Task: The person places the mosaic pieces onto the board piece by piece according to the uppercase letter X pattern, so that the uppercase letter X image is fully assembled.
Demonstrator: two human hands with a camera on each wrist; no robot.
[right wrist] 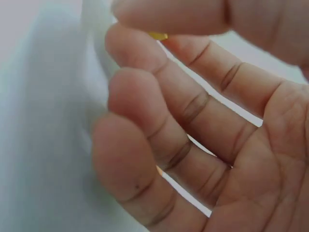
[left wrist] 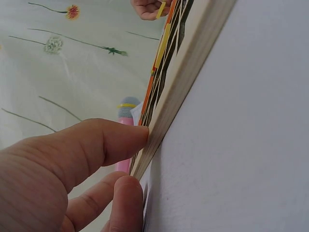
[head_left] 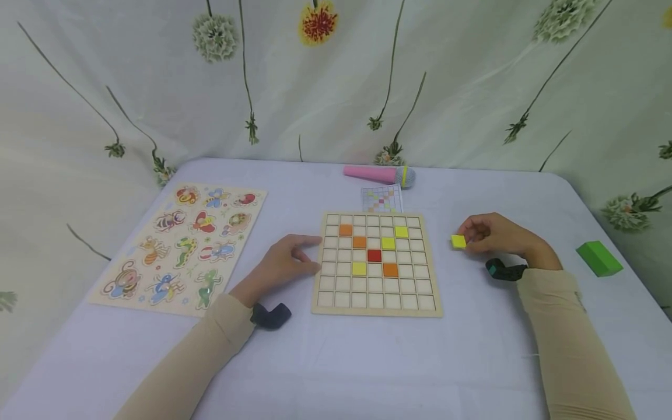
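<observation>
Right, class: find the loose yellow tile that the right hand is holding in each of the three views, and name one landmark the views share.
Head: yellow tile, pinched by the right hand, right of the wooden board.
Left wrist: top edge, a thin yellow sliver in distant fingers.
Right wrist: a yellow sliver between the fingertips, near the top.
Shared landmark: the lilac tablecloth.

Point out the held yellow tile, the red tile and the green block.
held yellow tile (head_left: 458, 241): head view, its top face.
red tile (head_left: 374, 255): head view, its centre.
green block (head_left: 599, 258): head view, its top face.
</observation>
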